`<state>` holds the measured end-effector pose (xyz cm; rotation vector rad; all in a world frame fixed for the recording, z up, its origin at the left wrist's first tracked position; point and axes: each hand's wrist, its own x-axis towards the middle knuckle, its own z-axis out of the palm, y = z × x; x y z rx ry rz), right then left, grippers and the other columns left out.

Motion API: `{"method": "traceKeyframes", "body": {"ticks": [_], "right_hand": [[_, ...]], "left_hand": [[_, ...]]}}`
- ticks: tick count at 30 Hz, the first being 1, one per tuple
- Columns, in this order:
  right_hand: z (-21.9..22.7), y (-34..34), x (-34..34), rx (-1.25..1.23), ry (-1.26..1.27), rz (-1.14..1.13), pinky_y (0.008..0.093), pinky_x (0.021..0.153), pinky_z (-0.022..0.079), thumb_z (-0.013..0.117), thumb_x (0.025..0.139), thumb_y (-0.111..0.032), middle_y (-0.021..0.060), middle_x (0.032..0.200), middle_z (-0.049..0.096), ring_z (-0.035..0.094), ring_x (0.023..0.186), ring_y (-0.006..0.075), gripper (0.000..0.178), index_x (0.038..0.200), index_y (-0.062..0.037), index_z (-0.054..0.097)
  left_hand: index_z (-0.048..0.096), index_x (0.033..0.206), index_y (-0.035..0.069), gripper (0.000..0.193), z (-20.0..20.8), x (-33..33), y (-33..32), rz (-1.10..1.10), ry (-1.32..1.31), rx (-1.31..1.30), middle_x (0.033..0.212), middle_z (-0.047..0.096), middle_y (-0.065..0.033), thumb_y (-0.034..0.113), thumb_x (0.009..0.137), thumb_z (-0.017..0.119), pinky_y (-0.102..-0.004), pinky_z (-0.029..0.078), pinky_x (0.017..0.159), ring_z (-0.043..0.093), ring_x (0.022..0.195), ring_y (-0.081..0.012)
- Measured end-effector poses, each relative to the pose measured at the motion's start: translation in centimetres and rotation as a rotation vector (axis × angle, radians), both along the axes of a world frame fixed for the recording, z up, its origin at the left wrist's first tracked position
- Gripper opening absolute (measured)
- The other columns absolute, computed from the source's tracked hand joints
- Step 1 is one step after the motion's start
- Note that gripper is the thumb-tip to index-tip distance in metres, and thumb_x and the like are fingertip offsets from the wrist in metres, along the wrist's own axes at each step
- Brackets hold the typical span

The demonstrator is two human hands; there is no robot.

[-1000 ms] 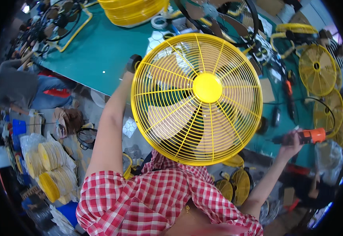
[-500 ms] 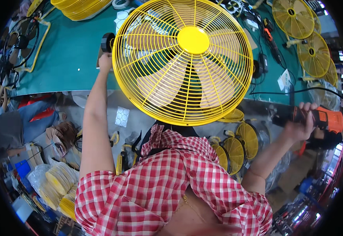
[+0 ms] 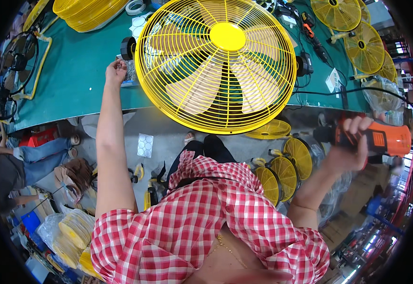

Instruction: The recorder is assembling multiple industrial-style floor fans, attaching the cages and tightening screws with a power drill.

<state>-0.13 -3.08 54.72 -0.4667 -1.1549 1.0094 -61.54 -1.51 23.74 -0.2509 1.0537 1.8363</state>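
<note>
A large fan with a yellow wire guard (image 3: 228, 37) stands at the near edge of the green table, its pale blades visible through the wires. Left of it, my left hand (image 3: 115, 72) has its fingers curled together beside a small tray of tiny metal parts (image 3: 131, 73), partly hidden by the guard. Whatever those fingers hold, if anything, is too small to make out. Away from the fan on the right, my right hand (image 3: 353, 150) grips an orange and black cordless drill (image 3: 387, 138) by its body. A black knob (image 3: 127, 48) sticks out at the guard's left side.
Yellow guards (image 3: 90, 13) lie stacked at the back left. An orange-black tool (image 3: 313, 38) and a black cable (image 3: 348, 91) lie on the table (image 3: 69, 80) at right. Finished-looking fans (image 3: 365, 47) stand at far right; more fans (image 3: 282, 177) sit on the floor. Another person's legs (image 3: 45, 158) show at left.
The view has shifted slightly, so the fan sits higher in it. My left hand has turned, its curled fingers now showing by the tray. The drill stays in my right hand, still right of the fan.
</note>
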Motion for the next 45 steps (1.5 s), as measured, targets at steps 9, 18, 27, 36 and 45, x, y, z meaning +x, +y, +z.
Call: {"method": "traceKeyframes", "body": {"ticks": [9,18,27,36,45], "right_hand": [[-3.5,-0.9,-2.7,-0.237,0.087,0.252,0.0341,0.062,0.044,0.057,0.075,-0.005,0.0121,0.089,0.048,0.052,0.069,0.0191,0.067,0.133,-0.0041,0.023],[-5.3,3.0,-6.6,-0.550,-0.437,0.295,0.0226,0.052,0.044,0.067,0.067,-0.004,0.0171,0.106,0.058,0.054,0.058,0.0102,0.059,0.120,0.0022,0.041],[-7.7,4.2,-9.6,-0.583,-0.742,0.458,0.0213,0.051,0.045,0.070,0.069,-0.007,0.0092,0.109,0.059,0.054,0.058,0.0075,0.055,0.118,-0.0013,0.044],[-7.9,3.9,-9.8,-0.509,-0.841,0.451,0.0207,0.051,0.043,0.070,0.071,-0.011,0.0044,0.099,0.060,0.053,0.058,0.0072,0.049,0.113,-0.0030,0.046],[-7.7,4.1,-9.4,-0.511,-0.850,0.486,0.0218,0.051,0.044,0.070,0.072,-0.012,0.0048,0.097,0.060,0.054,0.058,0.0085,0.048,0.113,-0.0024,0.046]], "left_hand": [[0.050,0.107,-0.007,0.023,7.8,8.4,-7.2,-0.138,0.120,0.344,0.091,0.057,-0.0103,0.007,0.089,0.052,-0.0238,0.051,0.071,0.058,0.081,-0.0160],[0.051,0.107,-0.003,0.023,13.7,23.4,-15.8,-0.410,-0.098,0.262,0.089,0.054,-0.0067,0.013,0.091,0.050,-0.0219,0.049,0.067,0.053,0.079,-0.0119],[0.058,0.095,0.000,0.019,13.2,34.1,-14.8,-0.913,-0.125,0.118,0.083,0.059,-0.0039,0.018,0.090,0.053,-0.0220,0.047,0.066,0.055,0.072,-0.0101],[0.059,0.095,-0.001,0.020,12.5,35.7,-14.3,-0.812,-0.112,0.090,0.080,0.061,-0.0044,0.017,0.091,0.052,-0.0200,0.048,0.063,0.057,0.069,-0.0094],[0.060,0.096,-0.003,0.020,13.5,35.9,-14.2,-0.792,-0.131,0.060,0.079,0.062,-0.0048,0.015,0.089,0.054,-0.0185,0.048,0.062,0.057,0.066,-0.0085]]}}
